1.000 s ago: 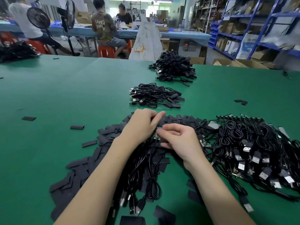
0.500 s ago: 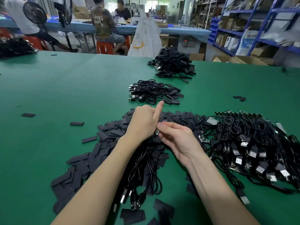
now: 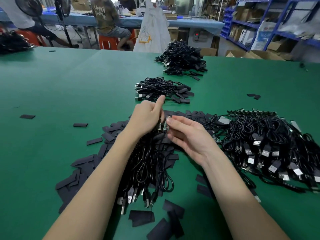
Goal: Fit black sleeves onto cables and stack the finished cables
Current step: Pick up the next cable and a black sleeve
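Note:
My left hand (image 3: 146, 116) grips a bundle of black cables (image 3: 149, 163) by their small circuit-board ends, index finger sticking up. The cables hang toward me, USB plugs at the bottom. My right hand (image 3: 188, 135) pinches one cable's circuit-board end (image 3: 166, 123) between thumb and fingertips, right beside the left hand. Flat black sleeves (image 3: 83, 172) lie scattered under and around both hands. A small stack of sleeved cables (image 3: 162, 90) lies just beyond my hands, and a larger stack (image 3: 183, 59) farther back.
A big heap of unsleeved cables (image 3: 270, 146) with USB plugs lies at the right on the green table (image 3: 52, 87). Stray sleeves (image 3: 254, 96) lie apart. Seated people, fans, a white bag (image 3: 152, 30) and blue shelves (image 3: 270, 23) stand beyond the far edge.
My right hand has opened out and pulled one circuit-board end slightly apart from the bundle. My left index finger has lifted. The view has tilted a little downward.

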Action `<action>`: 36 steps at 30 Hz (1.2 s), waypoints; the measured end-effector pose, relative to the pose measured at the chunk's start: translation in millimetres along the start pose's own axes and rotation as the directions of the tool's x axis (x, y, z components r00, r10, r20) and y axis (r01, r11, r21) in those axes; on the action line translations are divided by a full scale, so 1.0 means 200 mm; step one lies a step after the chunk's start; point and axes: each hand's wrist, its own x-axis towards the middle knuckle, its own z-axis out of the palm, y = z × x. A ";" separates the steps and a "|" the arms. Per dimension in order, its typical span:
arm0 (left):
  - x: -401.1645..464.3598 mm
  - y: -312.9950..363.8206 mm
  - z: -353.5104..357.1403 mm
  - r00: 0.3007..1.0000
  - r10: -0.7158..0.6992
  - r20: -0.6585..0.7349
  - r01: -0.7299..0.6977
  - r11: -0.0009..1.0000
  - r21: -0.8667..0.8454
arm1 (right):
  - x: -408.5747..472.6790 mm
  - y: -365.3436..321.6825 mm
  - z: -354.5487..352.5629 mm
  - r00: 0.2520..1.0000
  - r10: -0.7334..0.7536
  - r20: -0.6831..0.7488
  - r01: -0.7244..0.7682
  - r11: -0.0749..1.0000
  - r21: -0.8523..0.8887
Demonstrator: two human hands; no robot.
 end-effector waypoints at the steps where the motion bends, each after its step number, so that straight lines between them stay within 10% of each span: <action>1: -0.01 0.00 -0.01 1.000 0.007 0.006 -0.007 0.999 0.043 | 0.00 -0.01 -0.02 0.999 -0.006 -0.034 0.004 0.999 -0.047; 12: -0.12 0.12 0.02 0.960 0.055 0.274 0.058 0.919 -0.390 | 0.03 -0.11 -0.12 0.980 -0.050 -0.192 0.078 0.986 0.144; 17: -0.12 0.10 0.02 0.974 -0.070 0.215 0.168 0.860 -0.483 | 0.04 -0.12 -0.18 0.992 -0.103 -0.077 0.084 0.973 -0.217; 21: -0.10 0.06 0.01 0.969 -0.185 0.164 0.244 0.829 -0.503 | 0.05 -0.08 -0.26 0.935 -0.352 0.044 0.199 0.416 -0.887; 25: -0.10 0.03 0.02 0.960 -0.211 0.187 0.274 0.847 -0.455 | 0.06 -0.02 -0.25 0.917 -0.357 0.181 0.219 0.069 -0.973; 36: -0.10 0.03 0.02 0.971 -0.156 0.180 0.208 0.923 -0.323 | 0.04 0.01 -0.20 0.762 -0.641 0.099 0.265 0.168 -0.950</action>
